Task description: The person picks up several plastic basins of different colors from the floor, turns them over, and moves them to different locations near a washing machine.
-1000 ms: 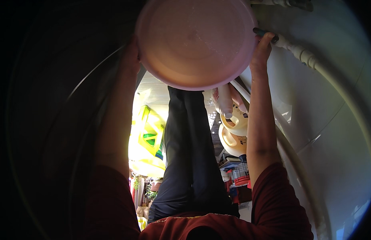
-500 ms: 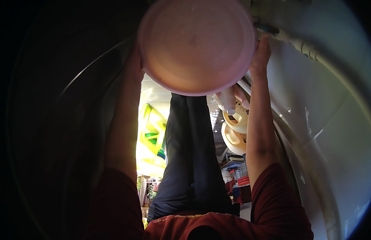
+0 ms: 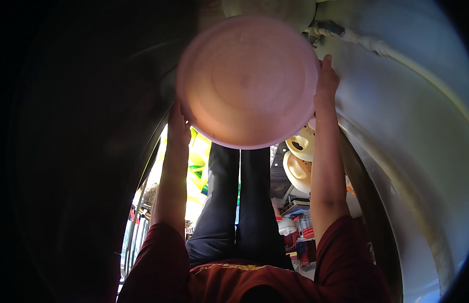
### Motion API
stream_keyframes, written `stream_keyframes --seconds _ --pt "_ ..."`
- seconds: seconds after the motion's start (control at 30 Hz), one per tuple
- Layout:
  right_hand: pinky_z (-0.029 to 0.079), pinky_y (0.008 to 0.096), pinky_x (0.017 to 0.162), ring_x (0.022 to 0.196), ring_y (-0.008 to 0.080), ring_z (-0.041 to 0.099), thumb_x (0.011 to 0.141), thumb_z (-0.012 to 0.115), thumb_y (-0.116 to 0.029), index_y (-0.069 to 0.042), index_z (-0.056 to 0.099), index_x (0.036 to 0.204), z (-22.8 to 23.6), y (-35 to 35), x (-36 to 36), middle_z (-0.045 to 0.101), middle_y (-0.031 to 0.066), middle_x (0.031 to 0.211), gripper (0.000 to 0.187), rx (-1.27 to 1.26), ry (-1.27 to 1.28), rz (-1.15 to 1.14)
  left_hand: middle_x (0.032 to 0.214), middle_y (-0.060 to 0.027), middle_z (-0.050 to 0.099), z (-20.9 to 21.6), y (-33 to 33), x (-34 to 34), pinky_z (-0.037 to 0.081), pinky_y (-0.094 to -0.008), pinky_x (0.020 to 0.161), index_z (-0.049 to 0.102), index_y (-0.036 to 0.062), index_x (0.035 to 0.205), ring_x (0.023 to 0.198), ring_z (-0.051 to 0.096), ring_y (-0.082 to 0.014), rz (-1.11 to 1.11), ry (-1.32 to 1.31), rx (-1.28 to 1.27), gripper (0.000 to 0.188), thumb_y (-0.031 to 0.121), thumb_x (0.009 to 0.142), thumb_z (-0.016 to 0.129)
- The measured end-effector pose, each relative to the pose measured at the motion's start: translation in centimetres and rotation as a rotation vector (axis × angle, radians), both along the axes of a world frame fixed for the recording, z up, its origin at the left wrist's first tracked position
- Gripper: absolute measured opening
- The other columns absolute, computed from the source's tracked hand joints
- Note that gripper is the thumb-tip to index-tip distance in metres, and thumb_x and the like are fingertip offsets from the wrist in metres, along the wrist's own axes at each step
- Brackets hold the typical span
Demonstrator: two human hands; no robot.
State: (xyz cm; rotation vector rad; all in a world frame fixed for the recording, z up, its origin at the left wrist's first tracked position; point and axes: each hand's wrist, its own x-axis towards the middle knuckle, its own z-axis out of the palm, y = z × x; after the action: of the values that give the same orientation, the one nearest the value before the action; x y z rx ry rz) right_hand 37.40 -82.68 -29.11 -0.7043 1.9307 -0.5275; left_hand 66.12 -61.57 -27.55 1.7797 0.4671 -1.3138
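Observation:
A round pink plastic basin [image 3: 247,83] hangs out in front of me, over my legs, between my two hands. My left hand [image 3: 180,122], in shadow, grips its left rim low down; those fingers are partly hidden. At the right rim my right hand [image 3: 327,83] is closed on the edge, with the thumb pointing up. Behind the basin's far edge, a pale rounded thing [image 3: 270,7] shows in part.
A white pipe [image 3: 376,46] with a dark fitting [image 3: 329,28] runs along the pale wall at right. Beige handled jugs [image 3: 297,170] stand right of my legs, above a red basket [image 3: 308,232]. Bright yellow-green items [image 3: 198,156] lie at left.
Both hands have brought the basin down and nearer to me, uncovering the pale rounded thing beyond it. My view has shifted a little, showing more at the lower left.

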Motion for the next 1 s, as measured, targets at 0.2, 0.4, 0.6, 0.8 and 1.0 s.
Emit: stream_keyframes --seconds 0.2,0.4,0.6,0.8,1.0 --pt "0.039 0.0271 0.068 0.07 0.014 0.048 0.081 0.049 -0.041 0.005 0.059 0.082 5.3 3.1 0.6 0.057 0.0074 0.075 0.047 0.028 -0.034 -0.029 0.086 0.0004 0.051 5.7 4.8 -1.8 0.036 -0.0247 0.063 0.049 0.0102 0.1 0.077 0.046 -0.0096 0.125 -0.024 -0.014 0.03 0.036 0.087 0.04" --pt "0.038 0.0269 0.067 0.069 0.0135 0.046 0.08 0.05 -0.037 0.004 0.058 0.081 7.9 6.3 0.7 0.055 0.0059 0.074 0.042 0.065 -0.002 0.047 0.065 0.0029 0.042 9.2 9.2 -3.9 0.031 -0.0229 0.052 0.049 0.0085 0.08 0.057 0.039 -0.0078 0.245 -0.082 -0.007 0.025 0.032 0.087 0.042" --pt "0.037 0.0257 0.061 0.064 0.0111 0.043 0.08 0.051 -0.036 0.002 0.057 0.077 12.1 8.3 0.1 0.051 0.0028 0.068 0.039 0.003 -0.096 0.137 0.1 -0.0005 0.05 11.4 15.5 -6.9 0.036 -0.0274 0.07 0.048 0.0106 0.105 0.087 0.045 -0.0104 0.281 -0.114 0.047 0.035 0.039 0.085 0.041" --pt "0.04 0.0266 0.065 0.07 0.0133 0.048 0.083 0.049 -0.033 0.003 0.056 0.083 19.8 12.1 1.8 0.055 0.0061 0.079 0.037 0.01 -0.143 0.217 0.104 0.0025 0.051 14.1 22.9 -10.1 0.032 -0.0303 0.088 0.047 0.0071 0.111 0.096 0.043 -0.0085 0.538 -0.016 0.02 0.037 0.033 0.086 0.042" --pt "0.041 0.0266 0.066 0.072 0.0161 0.051 0.084 0.047 -0.033 0.004 0.054 0.083 21.2 13.1 2.4 0.055 0.0082 0.081 0.038 0.043 -0.115 0.361 0.1 -0.0026 0.055 20.0 23.5 -12.8 0.038 -0.0275 0.078 0.052 0.0039 0.104 0.09 0.049 -0.0129 0.73 0.043 0.011 0.034 0.03 0.088 0.037"
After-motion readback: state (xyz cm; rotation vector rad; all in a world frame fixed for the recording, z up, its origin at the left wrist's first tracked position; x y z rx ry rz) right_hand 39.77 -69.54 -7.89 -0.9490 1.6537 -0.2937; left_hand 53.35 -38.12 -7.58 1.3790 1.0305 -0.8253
